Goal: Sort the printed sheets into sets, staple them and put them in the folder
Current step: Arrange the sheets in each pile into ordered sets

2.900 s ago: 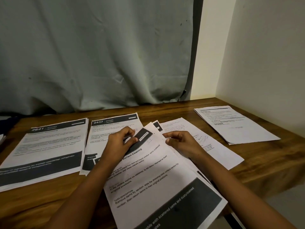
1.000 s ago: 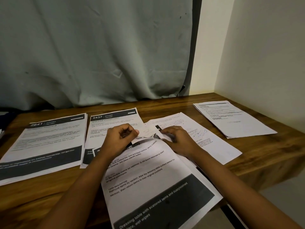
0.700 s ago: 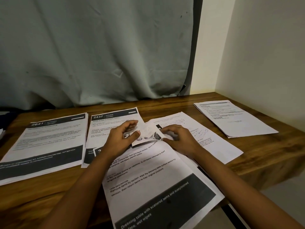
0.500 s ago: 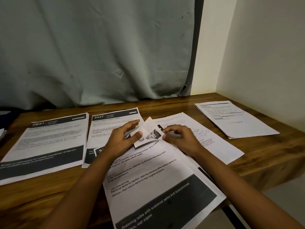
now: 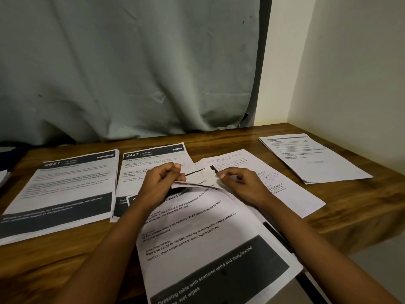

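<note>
A stack of printed sheets (image 5: 203,242) with a dark bottom band lies slanted in front of me and hangs over the table's near edge. Its top corner (image 5: 198,179) is folded back, showing a white underside with handwriting. My left hand (image 5: 158,185) pinches that folded corner at its left. At the corner's right side my right hand (image 5: 241,185) has its fingers curled on the edge. Other sets lie flat: sheet 2641 (image 5: 63,191) at the left, sheet 2437 (image 5: 153,161) beside it, a white sheet (image 5: 291,189) under my right hand, and a set (image 5: 313,159) far right.
The wooden table (image 5: 350,207) ends against a grey curtain (image 5: 131,69) at the back and a cream wall (image 5: 350,73) at the right. More paper edges (image 5: 3,175) show at the far left. No stapler or folder is in view.
The top corner of the front stack was flat at first; both hands have since lifted it and folded it back toward me, and the fold now lies flatter than half a second ago.
</note>
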